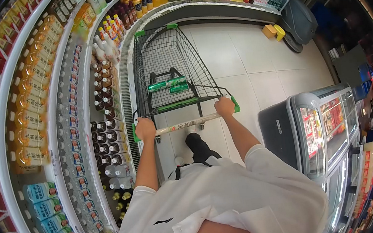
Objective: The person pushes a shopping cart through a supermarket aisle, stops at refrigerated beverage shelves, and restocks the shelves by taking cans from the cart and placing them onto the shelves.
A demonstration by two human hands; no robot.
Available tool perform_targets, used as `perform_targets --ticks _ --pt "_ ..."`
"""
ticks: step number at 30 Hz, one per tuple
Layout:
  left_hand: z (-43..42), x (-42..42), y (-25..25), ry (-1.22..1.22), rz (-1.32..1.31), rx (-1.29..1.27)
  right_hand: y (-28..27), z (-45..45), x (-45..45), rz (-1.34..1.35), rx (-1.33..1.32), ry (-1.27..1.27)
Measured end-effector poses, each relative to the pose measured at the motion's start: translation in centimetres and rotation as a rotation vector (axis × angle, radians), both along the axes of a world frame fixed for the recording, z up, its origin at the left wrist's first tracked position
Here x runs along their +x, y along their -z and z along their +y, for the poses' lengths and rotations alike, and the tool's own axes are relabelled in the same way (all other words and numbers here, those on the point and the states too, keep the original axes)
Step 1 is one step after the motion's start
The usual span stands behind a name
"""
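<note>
Both hands are on the push handle [187,124] of a black wire shopping cart [199,64] with green corner pieces. My left hand [145,129] is wrapped round the handle's left end, near a green end piece. At the right end, my right hand [225,106] grips the same bar. Several green cans [178,88] lie on their sides in the cart, near the handle. The rest of the basket shows bare wire mesh. Below the handle, a dark shoe and trouser leg [199,146] show on the floor.
Curved drink shelves [52,131] with many bottles run close along the left and round the front. A grey freezer case [284,128] stands at the right. Beyond it on the pale tiled floor [263,66] are a yellow object [279,32] and a dark grey bin-like object [297,21].
</note>
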State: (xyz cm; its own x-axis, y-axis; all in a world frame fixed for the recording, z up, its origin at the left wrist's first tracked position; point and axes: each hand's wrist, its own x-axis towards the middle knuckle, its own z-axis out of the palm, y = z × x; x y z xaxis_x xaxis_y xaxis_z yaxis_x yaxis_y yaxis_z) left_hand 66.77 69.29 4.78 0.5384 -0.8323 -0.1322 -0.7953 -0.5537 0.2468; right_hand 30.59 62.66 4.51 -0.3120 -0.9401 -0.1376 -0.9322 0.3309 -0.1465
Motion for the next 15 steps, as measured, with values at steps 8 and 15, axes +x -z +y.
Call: perform_targets --ticks 8,15 --pt "-6.9 -1.2 -0.6 0.037 0.060 0.100 0.6 -7.7 -0.9 0.024 -0.011 0.016" --pt "-13.5 -2.7 -0.3 0.041 0.071 0.235 0.9 -14.8 -2.7 -0.012 -0.033 0.000"
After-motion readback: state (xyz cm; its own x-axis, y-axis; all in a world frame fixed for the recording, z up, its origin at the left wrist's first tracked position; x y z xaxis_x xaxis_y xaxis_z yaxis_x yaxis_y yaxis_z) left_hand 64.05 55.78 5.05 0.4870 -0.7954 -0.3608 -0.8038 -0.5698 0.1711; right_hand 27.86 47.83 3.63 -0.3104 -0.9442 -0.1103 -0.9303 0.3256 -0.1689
